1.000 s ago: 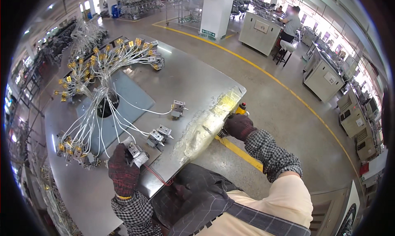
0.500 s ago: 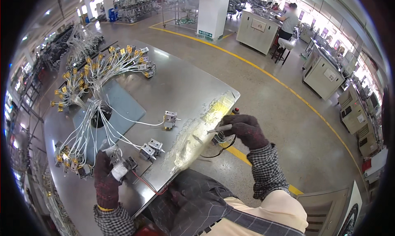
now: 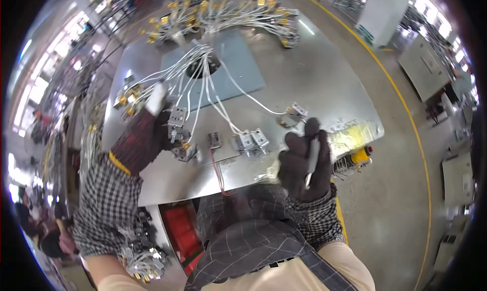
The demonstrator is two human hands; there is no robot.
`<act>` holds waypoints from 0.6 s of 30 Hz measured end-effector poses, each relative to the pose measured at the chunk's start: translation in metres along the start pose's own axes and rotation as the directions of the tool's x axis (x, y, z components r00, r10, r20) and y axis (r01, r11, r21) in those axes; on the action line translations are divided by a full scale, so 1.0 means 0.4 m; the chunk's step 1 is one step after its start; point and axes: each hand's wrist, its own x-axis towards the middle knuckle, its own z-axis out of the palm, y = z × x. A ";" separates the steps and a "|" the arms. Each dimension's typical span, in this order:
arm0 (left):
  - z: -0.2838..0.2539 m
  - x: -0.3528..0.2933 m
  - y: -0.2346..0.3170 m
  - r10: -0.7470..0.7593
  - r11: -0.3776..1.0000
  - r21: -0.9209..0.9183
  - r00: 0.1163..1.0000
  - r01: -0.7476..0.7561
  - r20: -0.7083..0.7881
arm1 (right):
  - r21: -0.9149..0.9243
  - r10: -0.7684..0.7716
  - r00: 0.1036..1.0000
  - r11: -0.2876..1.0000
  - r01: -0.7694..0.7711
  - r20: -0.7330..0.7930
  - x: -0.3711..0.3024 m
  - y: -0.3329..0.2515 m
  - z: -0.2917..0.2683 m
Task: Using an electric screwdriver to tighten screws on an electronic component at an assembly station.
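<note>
My left hand (image 3: 139, 139), in a dark glove with a white-wrapped fingertip, is at the left of the metal table (image 3: 177, 187). Its curled fingers, partly hidden and blurred, close around a small metal box-shaped part (image 3: 176, 117) on white wire. Another metal part (image 3: 185, 152) hangs close below it. My right hand (image 3: 303, 159), also dark-gloved, is raised over the table's front edge, its fingers bent around a slim grey metal tool (image 3: 313, 161). Beyond it lies a wired metal part (image 3: 294, 114); a pair of such parts (image 3: 249, 141) lies between my hands, with a dark block (image 3: 214, 139) beside them.
White wires run to a dark round opening (image 3: 203, 66) in a blue-grey mat (image 3: 241, 80). Bundles with yellow connectors (image 3: 218, 12) cover the far side. Clear film (image 3: 350, 136) coats the right edge, near a yellow-and-black tool (image 3: 361, 155). A red bin (image 3: 180, 230) sits below.
The view has swung left and down. My right hand has moved in from beyond the table's right edge, turning with the slim tool. My left hand has shifted beside the wired metal parts.
</note>
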 end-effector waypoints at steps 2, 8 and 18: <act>-0.043 0.019 0.012 -0.065 0.987 0.152 0.996 0.056 0.054 | 0.151 0.342 0.939 0.930 -0.335 -0.027 0.017 0.046 -0.010; -0.049 0.064 0.004 -0.209 0.964 0.220 0.940 0.151 0.270 | -0.249 0.464 0.838 0.809 -0.533 -0.286 0.042 0.113 -0.051; -0.008 0.012 0.035 -0.305 0.908 0.408 0.811 0.090 0.500 | -0.726 0.091 0.969 0.646 -0.233 -0.230 0.068 0.054 -0.019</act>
